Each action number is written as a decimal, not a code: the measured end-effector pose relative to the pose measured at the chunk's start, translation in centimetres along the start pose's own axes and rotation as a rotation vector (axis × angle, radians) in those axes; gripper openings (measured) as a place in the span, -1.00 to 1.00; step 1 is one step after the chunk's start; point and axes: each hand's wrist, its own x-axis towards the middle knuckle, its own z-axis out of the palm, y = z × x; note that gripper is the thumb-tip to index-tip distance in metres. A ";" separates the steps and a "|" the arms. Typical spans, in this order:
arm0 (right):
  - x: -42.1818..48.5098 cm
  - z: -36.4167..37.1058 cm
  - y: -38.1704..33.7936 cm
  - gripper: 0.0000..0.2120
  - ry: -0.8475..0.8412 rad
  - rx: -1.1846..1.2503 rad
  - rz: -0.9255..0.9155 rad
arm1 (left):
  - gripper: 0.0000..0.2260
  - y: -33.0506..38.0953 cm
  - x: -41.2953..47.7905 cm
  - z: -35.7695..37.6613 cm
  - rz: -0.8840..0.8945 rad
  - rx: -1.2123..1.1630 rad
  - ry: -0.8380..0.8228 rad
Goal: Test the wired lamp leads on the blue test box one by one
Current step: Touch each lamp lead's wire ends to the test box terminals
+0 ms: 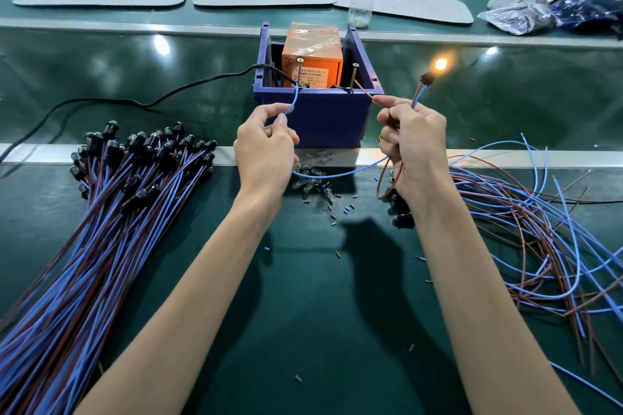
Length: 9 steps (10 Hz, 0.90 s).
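The blue test box [323, 114] stands at the middle of the bench with an orange unit [312, 54] inside and two upright screws, left [299, 69] and right [354, 76]. My left hand [264, 145] pinches a blue lead [292, 101] whose tip reaches up to the left screw. My right hand [413, 141] holds the brown lead [365, 93] against the base of the right screw and also grips the same lamp's wires just below its socket. The lamp [438, 66] glows orange above my right hand.
A neat bundle of wired lamps [135, 185] lies at the left. Loose tangled blue and brown leads [539, 229] spread at the right. Small bulbs [312, 182] and wire scraps lie in front of the box. A black cable [135, 101] runs left. Bags [539, 10] sit far right.
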 end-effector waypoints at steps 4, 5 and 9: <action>-0.1 -0.1 -0.1 -0.71 -0.002 -0.014 -0.003 | -0.79 0.0 0.0 0.0 0.011 0.008 -0.019; -0.1 0.0 -0.2 -0.71 0.003 -0.031 -0.016 | -0.79 0.0 0.0 0.0 0.013 0.009 -0.021; 0.1 0.0 0.5 -0.69 0.041 -0.591 -0.308 | -0.78 -0.3 0.2 0.2 0.009 0.015 -0.030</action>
